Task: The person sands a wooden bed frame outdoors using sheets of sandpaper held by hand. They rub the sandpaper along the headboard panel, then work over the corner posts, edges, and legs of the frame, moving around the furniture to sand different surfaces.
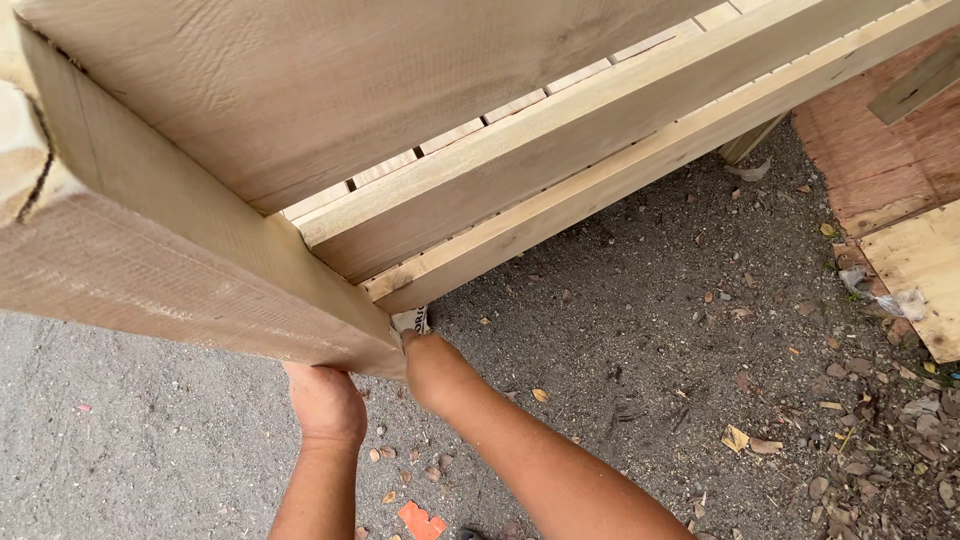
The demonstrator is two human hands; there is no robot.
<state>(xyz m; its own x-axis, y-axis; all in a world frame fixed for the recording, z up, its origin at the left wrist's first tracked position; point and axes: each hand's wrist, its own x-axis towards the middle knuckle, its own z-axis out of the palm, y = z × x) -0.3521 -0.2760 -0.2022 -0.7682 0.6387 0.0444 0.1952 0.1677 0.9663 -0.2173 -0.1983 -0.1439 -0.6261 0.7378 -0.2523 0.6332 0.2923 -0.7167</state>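
Two bare arms reach up from the near edge to a large wooden frame (520,170) of pale planks, which fills the upper left and runs off to the far right. The left hand (325,400) presses under the thick corner post (180,270); its fingers are hidden behind the wood, so their grip cannot be told. The right hand (428,362) meets the corner beside a small pale tool (412,320), fingers likewise concealed. Gravel ground (640,340) lies beneath; plywood sheets (900,200) are cut off at the right.

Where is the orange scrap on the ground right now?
In the head view the orange scrap lies on the gravel ground at the bottom edge, between the left forearm and the right forearm.
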